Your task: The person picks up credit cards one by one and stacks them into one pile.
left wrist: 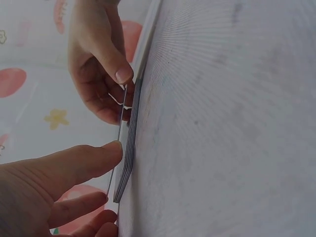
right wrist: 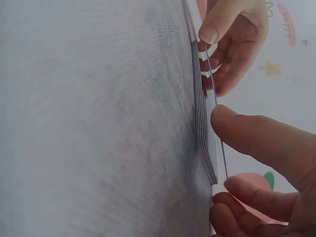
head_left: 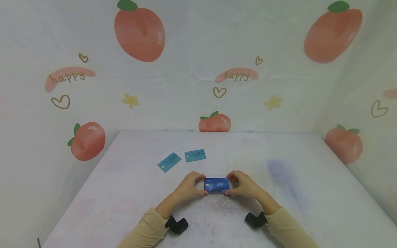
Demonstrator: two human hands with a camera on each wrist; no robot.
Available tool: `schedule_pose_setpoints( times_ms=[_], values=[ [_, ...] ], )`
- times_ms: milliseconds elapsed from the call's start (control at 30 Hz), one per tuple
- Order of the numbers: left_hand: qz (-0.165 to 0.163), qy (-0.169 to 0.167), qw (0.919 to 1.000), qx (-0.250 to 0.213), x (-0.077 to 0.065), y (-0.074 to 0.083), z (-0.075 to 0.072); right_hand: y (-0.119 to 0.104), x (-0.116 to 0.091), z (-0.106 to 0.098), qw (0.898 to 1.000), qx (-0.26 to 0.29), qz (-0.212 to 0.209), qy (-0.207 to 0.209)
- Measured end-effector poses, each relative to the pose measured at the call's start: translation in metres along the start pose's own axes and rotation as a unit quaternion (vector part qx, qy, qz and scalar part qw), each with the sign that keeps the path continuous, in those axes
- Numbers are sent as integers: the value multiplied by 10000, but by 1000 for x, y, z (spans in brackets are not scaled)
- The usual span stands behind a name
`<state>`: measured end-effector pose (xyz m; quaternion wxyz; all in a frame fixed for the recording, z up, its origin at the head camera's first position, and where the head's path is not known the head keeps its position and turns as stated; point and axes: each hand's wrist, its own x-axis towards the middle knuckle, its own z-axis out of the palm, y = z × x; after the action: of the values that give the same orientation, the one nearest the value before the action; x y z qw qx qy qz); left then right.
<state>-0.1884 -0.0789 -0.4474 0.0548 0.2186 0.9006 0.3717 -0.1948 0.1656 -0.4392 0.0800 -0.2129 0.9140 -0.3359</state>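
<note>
A dark blue VIP card (head_left: 216, 185) is between both hands in the head view. At its left edge the left hand (head_left: 190, 186) pinches it between thumb and fingers. My right hand (head_left: 243, 185) does the same at the right edge. Both wrist views show the card edge-on, lifted slightly above a stack of cards (left wrist: 131, 133) that lies on the table. The stack's end looks bent or slanted in the right wrist view. From above, the card hides most of that stack.
Two teal VIP cards, a tilted one (head_left: 169, 162) and a straighter one (head_left: 195, 155), lie beyond the hands to the left. The white table (head_left: 310, 193) meets a fruit-printed cloth backdrop (head_left: 186, 96). Black wrist devices (head_left: 177, 225) sit by both sleeves.
</note>
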Motion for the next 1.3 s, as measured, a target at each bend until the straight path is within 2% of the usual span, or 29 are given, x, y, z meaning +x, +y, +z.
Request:
schedule_pose_setpoints(
  times_ms=[467,900,1300],
  values=[
    [-64,8,10000,37,0,1,0,0,1,3,9997,21,225,27],
    [-181,-43,9998,38,0,2,0,-1,2,4,9997,55,242,11],
    [-92,-32,9999,45,1,1,-1,-2,2,2,9998,-100,172,-1]
  ],
)
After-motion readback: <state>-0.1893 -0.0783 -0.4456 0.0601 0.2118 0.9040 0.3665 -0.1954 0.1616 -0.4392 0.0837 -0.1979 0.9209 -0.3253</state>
